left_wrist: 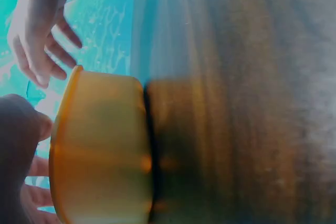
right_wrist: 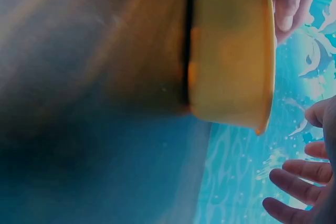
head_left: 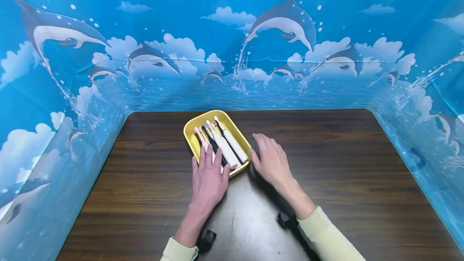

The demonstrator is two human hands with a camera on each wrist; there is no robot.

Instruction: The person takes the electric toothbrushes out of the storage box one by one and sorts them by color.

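Left hand (head_left: 208, 178) lies flat, fingers straight, over the near end of the yellow tray (head_left: 191, 131) — fingertips resting on the handles of the electric toothbrushes (head_left: 226, 144) inside, gripping nothing. Right hand (head_left: 272, 162) is spread and relaxed just beside the tray's right rim, thumb close to the corner; whether it touches, I cannot tell. The tray sits toward the far-left middle of the dark wooden table (head_left: 344, 160), toothbrushes lying side by side, heads pointing away. From the wrist cameras only the tray's outer wall (left_wrist: 100, 150) shows, blurred — no toothbrushes. Wide bare tabletop spreads right and toward the person; dolphin-print backdrop (head_left: 290, 23) closes three sides.
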